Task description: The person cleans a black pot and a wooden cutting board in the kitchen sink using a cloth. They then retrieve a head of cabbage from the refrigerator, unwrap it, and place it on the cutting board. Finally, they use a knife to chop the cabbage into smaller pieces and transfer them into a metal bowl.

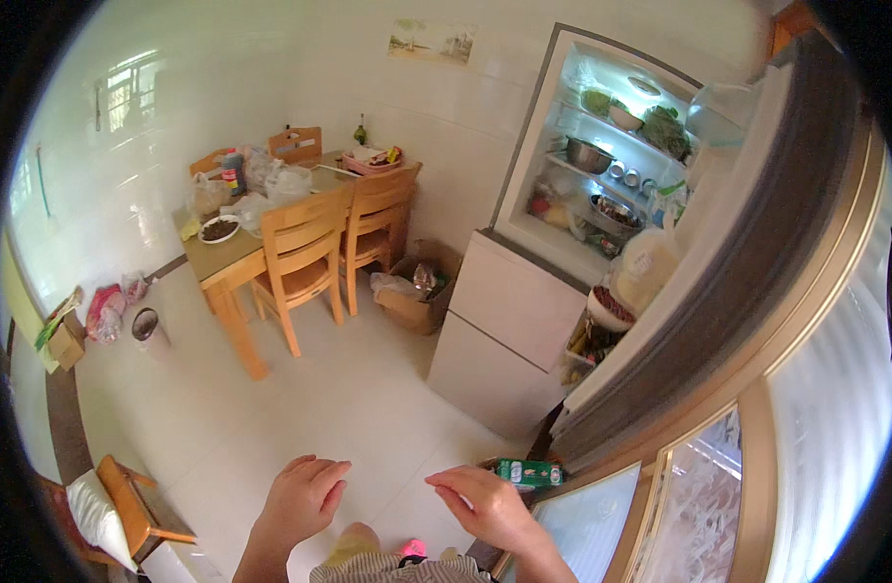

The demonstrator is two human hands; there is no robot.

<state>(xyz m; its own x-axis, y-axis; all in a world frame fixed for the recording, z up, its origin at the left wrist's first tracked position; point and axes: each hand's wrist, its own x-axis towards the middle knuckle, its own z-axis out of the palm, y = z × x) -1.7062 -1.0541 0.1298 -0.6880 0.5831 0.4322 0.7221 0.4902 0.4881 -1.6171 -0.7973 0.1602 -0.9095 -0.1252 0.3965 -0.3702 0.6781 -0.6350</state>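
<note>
Above the tiled floor, my left hand (pixel 304 495) is held out with nothing in it, its thumb a little apart from the curved fingers. Opposite it, my right hand (pixel 482 506) is also bare, thumb and fingers parted. A gap separates the two hands. Ahead and to the right stands a refrigerator (pixel 518 299) with its upper door (pixel 730 240) swung wide. On its lit shelves are a steel pot (pixel 588 155), leafy greens (pixel 664 131), several cans (pixel 625 173) and a steel bowl of food (pixel 615 211). The door racks hold a bowl of dark red food (pixel 610 310) and bagged food (pixel 644 266).
A wooden dining table (pixel 231 270) bears plastic bags, a bottle and a plate of dark food (pixel 219 229); chairs (pixel 304 248) stand around it. A cardboard box (pixel 409 310) sits by the refrigerator. Near my right hand lies a green carton (pixel 529 474). A wooden stool (pixel 132 503) is at lower left.
</note>
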